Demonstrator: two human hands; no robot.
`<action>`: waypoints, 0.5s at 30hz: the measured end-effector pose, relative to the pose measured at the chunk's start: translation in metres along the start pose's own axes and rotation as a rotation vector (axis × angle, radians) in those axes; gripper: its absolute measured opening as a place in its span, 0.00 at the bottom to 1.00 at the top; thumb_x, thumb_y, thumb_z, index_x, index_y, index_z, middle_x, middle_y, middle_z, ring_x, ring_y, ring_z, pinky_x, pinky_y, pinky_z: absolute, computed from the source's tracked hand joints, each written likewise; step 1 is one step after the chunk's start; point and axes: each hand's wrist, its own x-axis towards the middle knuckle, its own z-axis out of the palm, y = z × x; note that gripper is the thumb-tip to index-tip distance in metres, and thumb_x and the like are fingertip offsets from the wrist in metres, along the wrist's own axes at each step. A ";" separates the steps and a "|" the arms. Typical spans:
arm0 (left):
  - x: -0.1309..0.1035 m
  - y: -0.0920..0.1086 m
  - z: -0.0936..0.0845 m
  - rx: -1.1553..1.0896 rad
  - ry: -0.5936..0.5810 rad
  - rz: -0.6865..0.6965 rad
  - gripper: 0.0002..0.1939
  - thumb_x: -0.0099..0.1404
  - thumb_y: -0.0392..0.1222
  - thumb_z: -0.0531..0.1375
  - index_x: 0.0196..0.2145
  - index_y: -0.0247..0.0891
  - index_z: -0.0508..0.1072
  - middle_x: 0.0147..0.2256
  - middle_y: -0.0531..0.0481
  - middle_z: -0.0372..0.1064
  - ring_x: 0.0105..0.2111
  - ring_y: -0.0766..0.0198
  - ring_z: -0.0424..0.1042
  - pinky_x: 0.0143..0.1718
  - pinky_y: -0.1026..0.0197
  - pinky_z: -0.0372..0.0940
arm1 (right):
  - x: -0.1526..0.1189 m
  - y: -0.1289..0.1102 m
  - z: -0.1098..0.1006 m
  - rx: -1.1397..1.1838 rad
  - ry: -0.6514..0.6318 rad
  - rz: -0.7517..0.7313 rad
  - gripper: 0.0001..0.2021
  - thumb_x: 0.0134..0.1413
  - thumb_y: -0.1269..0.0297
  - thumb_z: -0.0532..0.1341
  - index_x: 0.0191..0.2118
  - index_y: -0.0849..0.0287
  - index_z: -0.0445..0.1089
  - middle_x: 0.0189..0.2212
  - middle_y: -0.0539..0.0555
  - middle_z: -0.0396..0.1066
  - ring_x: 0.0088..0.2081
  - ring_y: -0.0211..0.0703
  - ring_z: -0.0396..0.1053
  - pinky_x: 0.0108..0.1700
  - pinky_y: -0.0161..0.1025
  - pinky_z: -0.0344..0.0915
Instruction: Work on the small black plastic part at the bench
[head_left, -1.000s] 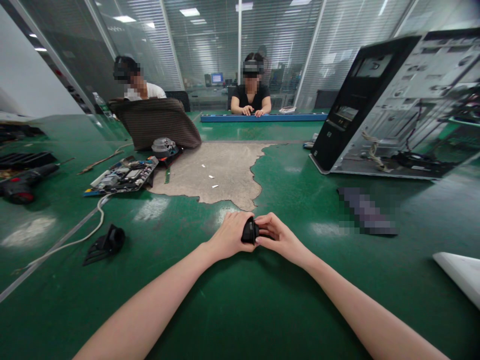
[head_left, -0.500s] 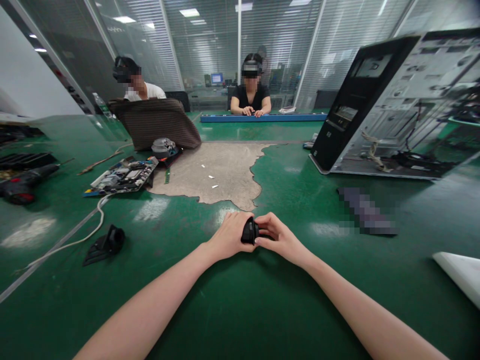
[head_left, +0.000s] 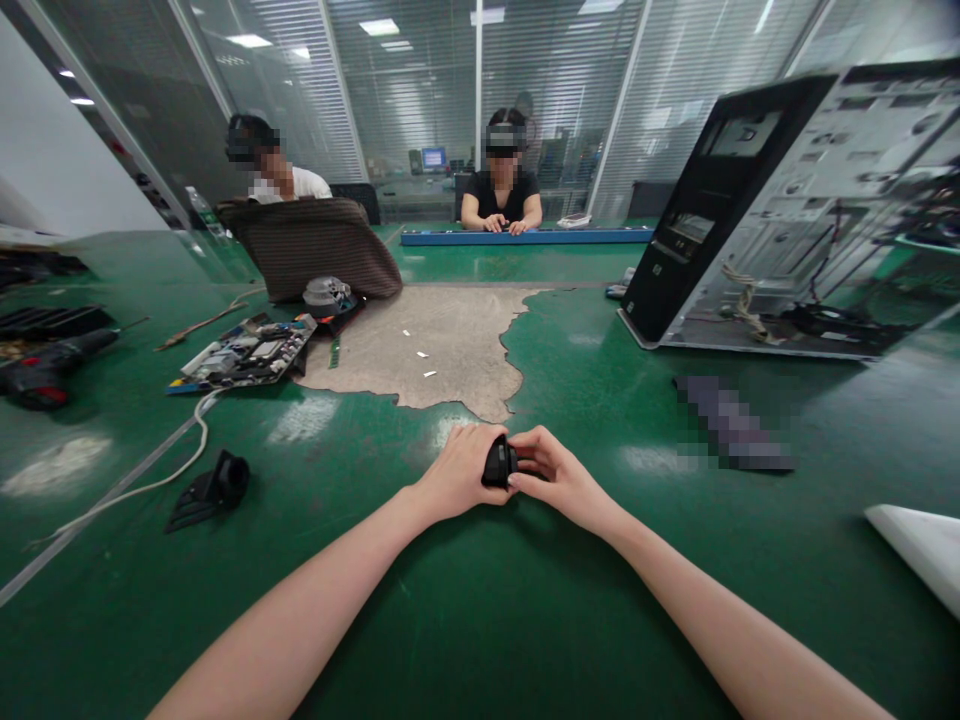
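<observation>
Between my two hands, low over the green tabletop [head_left: 480,610], is a small black plastic part [head_left: 498,464]; its exact kind does not show. My left hand [head_left: 461,466] is wrapped round its left side, the fingers curled behind it and the thumb below. At its right side my right hand [head_left: 559,475] pinches it with thumb and fingertips. Part of the black piece is hidden by the fingers. To the left of my forearm lies a black plastic bracket [head_left: 214,490] with a round collar.
A circuit board [head_left: 251,352] lies left of a bare, peeled patch [head_left: 442,340]. A computer case [head_left: 780,220] stands at the right, a blurred dark slab [head_left: 731,425] in front of it. A power drill [head_left: 56,370] is far left. Two people sit across the table.
</observation>
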 end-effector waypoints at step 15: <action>0.000 0.001 -0.001 -0.011 0.007 -0.010 0.28 0.47 0.44 0.61 0.45 0.39 0.55 0.40 0.48 0.62 0.40 0.56 0.62 0.41 0.55 0.53 | -0.001 0.001 0.002 -0.013 0.017 -0.004 0.12 0.47 0.67 0.59 0.39 0.55 0.59 0.38 0.51 0.62 0.44 0.40 0.64 0.47 0.43 0.62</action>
